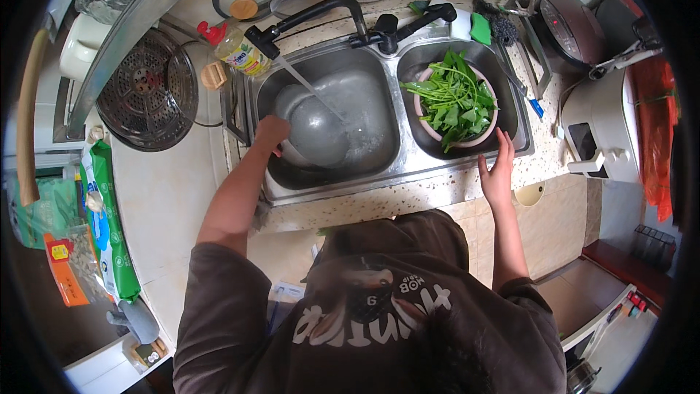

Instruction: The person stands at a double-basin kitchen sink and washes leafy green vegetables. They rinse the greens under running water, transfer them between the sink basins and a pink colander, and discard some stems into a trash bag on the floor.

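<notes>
In the left bowl of the steel double sink (333, 192), a round metal basin (320, 139) lies under a stream of running water (311, 90). My left hand (272, 134) grips the basin's left rim with curled fingers. The stream comes from the black faucet (320, 8), whose spout is swung over this side. A pink-rimmed colander (488, 131) stands in the right bowl, heaped with leafy greens (456, 98). Beside its lower right edge my right hand (499, 167) is empty, fingers apart, above the sink's front rim.
A dish soap bottle (240, 54) and a wooden brush (213, 75) stand left of the sink. Perforated steamer trays (145, 85) lean farther left. Behind the right bowl are a green sponge (480, 29) and a steel scourer (503, 30). A rice cooker (569, 24) stands at the right.
</notes>
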The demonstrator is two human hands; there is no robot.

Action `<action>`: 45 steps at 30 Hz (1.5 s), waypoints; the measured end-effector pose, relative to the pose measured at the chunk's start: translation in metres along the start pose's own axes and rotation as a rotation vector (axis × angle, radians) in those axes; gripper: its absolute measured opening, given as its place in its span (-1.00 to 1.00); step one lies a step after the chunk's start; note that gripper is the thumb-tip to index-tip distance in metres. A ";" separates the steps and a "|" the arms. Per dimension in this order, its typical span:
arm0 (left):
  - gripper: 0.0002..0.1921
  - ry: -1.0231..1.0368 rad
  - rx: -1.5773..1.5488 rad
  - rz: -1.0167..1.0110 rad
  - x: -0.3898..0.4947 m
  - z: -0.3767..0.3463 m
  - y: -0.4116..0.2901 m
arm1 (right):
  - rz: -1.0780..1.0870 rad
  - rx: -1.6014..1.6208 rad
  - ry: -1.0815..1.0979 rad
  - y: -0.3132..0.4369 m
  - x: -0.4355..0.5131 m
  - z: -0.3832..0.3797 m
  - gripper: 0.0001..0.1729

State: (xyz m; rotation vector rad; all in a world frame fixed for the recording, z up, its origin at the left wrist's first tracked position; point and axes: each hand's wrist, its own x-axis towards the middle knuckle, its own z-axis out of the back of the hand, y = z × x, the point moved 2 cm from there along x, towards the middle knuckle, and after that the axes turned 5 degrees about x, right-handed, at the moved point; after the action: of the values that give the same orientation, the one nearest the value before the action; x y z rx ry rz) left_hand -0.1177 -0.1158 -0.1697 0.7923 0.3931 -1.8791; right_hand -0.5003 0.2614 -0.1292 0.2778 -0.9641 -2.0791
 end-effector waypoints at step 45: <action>-0.72 -0.109 -1.858 0.297 -0.060 -0.095 -0.022 | -0.513 -0.580 0.371 -0.082 0.137 -0.176 0.24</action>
State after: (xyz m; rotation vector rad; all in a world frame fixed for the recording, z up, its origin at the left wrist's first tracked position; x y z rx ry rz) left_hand -0.0882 -0.0091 -0.2004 -0.5129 1.4703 -0.6294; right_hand -0.5505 0.0948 -0.2917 0.6208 -0.0412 -2.5346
